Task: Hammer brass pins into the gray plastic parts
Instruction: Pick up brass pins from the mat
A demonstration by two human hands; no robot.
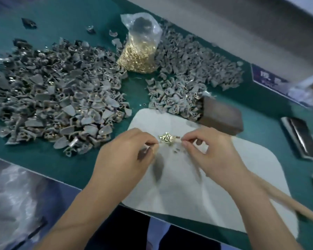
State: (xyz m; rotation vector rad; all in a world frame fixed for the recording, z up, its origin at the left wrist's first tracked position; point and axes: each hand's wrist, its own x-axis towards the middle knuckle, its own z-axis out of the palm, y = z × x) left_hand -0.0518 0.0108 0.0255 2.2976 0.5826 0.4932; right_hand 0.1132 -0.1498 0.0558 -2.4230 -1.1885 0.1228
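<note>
A small heap of loose brass pins (167,138) lies on a white mat (215,186). My left hand (126,156) grips a gray plastic part (157,166), which is blurred and hangs below my fingers just left of the heap. My right hand (210,152) pinches with thumb and forefinger at the heap's right edge, apparently on one brass pin. A wooden handle (287,201) sticks out from under my right forearm, and its far end is hidden.
Two big piles of gray plastic parts lie on the green table: a left pile (52,98) and a right pile (188,69). A clear bag of brass pins (139,56) stands between them. A brown block (222,114) sits behind my right hand, with a dark flat object (300,138) at the right.
</note>
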